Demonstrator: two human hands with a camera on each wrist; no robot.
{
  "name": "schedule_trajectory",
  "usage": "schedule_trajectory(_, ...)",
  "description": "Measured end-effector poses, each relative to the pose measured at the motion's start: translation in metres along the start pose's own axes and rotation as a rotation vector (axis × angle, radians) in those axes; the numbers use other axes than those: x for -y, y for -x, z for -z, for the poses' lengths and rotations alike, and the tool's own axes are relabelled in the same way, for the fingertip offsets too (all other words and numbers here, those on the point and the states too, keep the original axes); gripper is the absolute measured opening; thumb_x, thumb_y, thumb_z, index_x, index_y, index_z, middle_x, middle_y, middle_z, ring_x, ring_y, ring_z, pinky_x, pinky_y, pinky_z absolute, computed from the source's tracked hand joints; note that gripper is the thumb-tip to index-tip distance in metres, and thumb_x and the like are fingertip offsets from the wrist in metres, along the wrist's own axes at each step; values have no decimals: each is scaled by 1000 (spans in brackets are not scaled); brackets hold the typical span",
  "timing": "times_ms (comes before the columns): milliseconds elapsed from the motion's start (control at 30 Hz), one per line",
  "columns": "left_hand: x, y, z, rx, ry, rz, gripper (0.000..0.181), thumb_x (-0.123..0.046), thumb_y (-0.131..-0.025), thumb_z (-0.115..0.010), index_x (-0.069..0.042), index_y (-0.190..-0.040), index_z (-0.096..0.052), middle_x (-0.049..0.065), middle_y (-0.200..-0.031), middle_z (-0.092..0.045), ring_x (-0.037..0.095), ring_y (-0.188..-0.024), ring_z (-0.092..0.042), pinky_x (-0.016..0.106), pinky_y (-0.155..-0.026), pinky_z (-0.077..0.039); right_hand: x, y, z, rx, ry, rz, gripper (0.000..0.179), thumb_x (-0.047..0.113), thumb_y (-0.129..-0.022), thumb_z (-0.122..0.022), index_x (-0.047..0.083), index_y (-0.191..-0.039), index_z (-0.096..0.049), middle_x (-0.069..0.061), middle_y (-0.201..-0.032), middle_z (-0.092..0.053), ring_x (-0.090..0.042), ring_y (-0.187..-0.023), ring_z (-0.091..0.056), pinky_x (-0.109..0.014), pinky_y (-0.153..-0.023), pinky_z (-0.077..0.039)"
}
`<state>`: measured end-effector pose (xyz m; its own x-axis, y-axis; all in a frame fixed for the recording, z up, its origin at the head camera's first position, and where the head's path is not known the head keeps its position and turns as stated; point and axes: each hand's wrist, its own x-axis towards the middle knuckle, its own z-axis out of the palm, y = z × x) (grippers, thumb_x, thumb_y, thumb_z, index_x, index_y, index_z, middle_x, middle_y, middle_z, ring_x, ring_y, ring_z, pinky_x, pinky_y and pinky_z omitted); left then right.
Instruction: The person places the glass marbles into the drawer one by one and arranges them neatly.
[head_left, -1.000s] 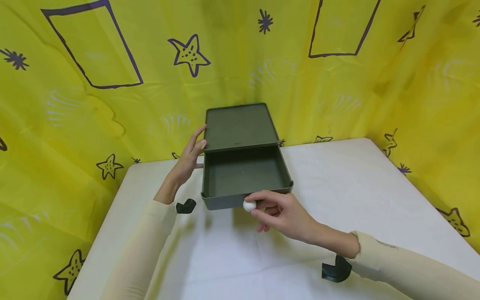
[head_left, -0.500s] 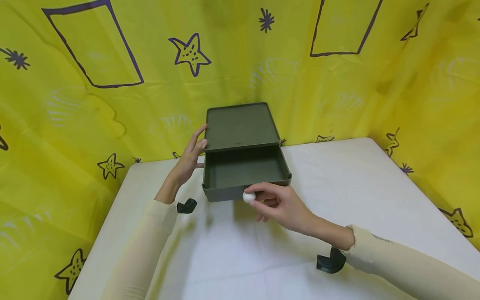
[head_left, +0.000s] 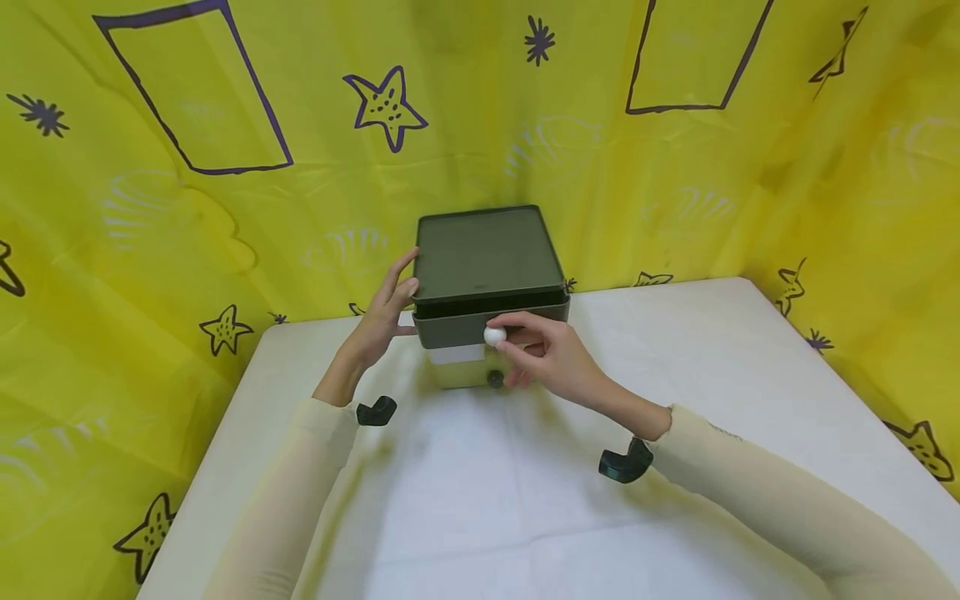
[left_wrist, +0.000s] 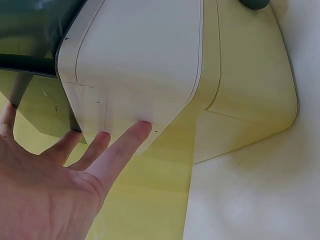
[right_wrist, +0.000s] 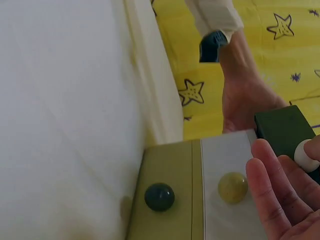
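A small drawer cabinet stands at the back of the table, dark green on top, white in the middle and olive yellow below. Its green top drawer juts out a little, leaving a narrow dark gap under the top panel. My right hand pinches that drawer's round white knob between thumb and index finger. Against the cabinet's left side lies my left hand, fingers spread; in the left wrist view its fingertips touch the white section. The right wrist view also shows a yellow knob and a dark green knob.
A white cloth covers the table. Yellow curtain with starfish drawings hangs right behind the cabinet and along both sides. Dark wrist mounts stick out from the sleeves.
My right hand has moved away from me, and the top drawer has slid from well open to nearly closed. The white and yellow drawers below now show. My left hand stays in place.
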<state>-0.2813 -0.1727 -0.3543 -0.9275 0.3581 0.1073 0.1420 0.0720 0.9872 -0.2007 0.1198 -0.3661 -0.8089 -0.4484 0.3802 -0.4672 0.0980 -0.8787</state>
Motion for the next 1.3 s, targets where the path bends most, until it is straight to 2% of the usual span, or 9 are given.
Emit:
schedule_trajectory(167, 2, -3, -1, -1, 13, -8, 62, -44, -104, -45, -43, -162, -22, 3, -169, -11, 41, -151, -22, 77, -99, -37, -8, -15, 5, -23, 24, -3, 33, 6, -99, -67, 10, -132, -65, -22, -104, -74, -38, -68, -73, -50, -55, -58)
schedule_trajectory(300, 0, -4, -2, -3, 12, -13, 62, -45, -104, -46, -44, -162, -22, -3, -170, -6, 37, -155, -13, 77, -98, -39, -12, -22, 7, -40, 45, -10, 34, 7, -99, -67, 11, -132, -65, -20, -105, -74, -33, -70, -74, -47, -56, -59)
schedule_trajectory(367, 0, -4, -2, -2, 7, -13, 62, -46, -104, -45, -44, -162, -22, -2, -170, -6, 37, -155, -13, 77, -98, -39, -12, -23, 8, -40, 49, -17, 34, 9, -99, -68, 12, -133, -65, -19, -106, -74, -30, -70, -74, -45, -57, -60)
schedule_trajectory(533, 0, -4, 0, 8, -4, -6, 63, -46, -104, -44, -45, -162, -20, 3, -170, -7, 40, -152, -19, 76, -99, -39, -13, -23, 7, -29, 37, -30, 34, 13, -100, -68, 12, -134, -64, -19, -107, -74, -32, -73, -74, -44, -59, -60)
schedule_trajectory(933, 2, -6, -1, 3, -6, 1, 62, -47, -104, -44, -45, -161, -21, 3, -170, -8, 41, -152, -21, 75, -99, -40, -14, -23, 10, -22, 29, -17, 34, 13, -100, -68, 12, -134, -65, -20, -104, -74, -33, -73, -74, -43, -58, -60)
schedule_trajectory(1100, 1, -5, -1, 6, -7, 7, 62, -47, -104, -44, -46, -161, -21, 1, -170, -9, 41, -151, -23, 75, -99, -40, -14, -23, 13, 32, -12, -21, 37, 6, -100, -66, 7, -136, -63, -24, -109, -73, -41, -75, -73, -52, -60, -59)
schedule_trajectory(1200, 0, -2, 0, 8, -2, 18, 62, -46, -104, -45, -46, -161, -21, 0, -170, -8, 41, -151, -23, 74, -101, -40, -14, -24, 18, 98, -26, -38, 42, 1, -99, -65, 7, -140, -59, -24, -116, -71, -39, -75, -74, -57, -61, -58)
schedule_trajectory(1300, -3, 0, 1, 11, 2, 27, 62, -46, -105, -45, -45, -162, -20, 2, -170, -9, 42, -150, -24, 73, -102, -39, -9, -26, 25, 180, -13, -66, 48, 5, -100, -65, 11, -146, -54, -21, -127, -68, -38, -79, -75, -60, -64, -58)
